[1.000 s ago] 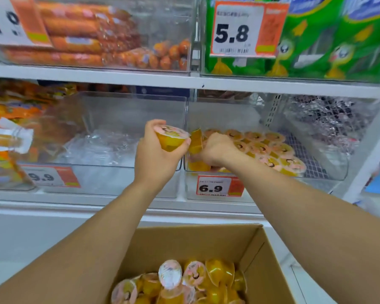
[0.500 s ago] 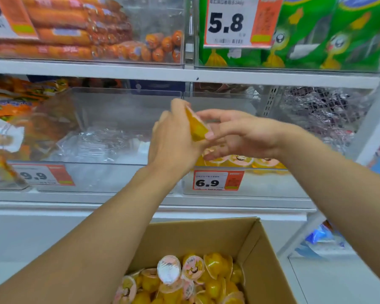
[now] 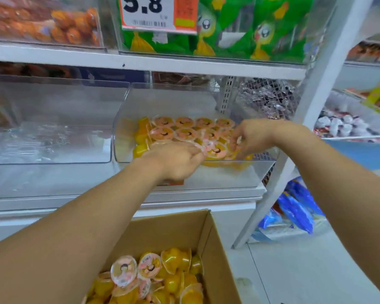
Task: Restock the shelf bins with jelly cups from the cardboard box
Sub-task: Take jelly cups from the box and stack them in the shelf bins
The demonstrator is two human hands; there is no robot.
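A clear shelf bin [image 3: 123, 119] holds rows of orange jelly cups [image 3: 184, 122] with pink lids. Both my hands reach into its front row. My left hand [image 3: 176, 161] lies over the bin's front wall, fingers stretched toward a jelly cup [image 3: 216, 151] and touching its lid edge. My right hand [image 3: 253, 137] comes from the right, its curled fingers pinching that same cup's right side. Below me the open cardboard box [image 3: 208, 235] holds several more loose jelly cups [image 3: 149, 268]. Motion blur softens the fingertips.
To the left stands another clear bin [image 3: 53, 119] with only crumpled plastic wrap. The shelf above carries green snack packs [image 3: 250, 29] and sausages [image 3: 53, 23]. A white upright post [image 3: 316, 106] borders the bin on the right; blue packets [image 3: 298, 207] lie low beyond it.
The cup went from my left hand to my right in front of the shelf. Both hands have since dropped into the front of the jelly bin. My view has shifted right.
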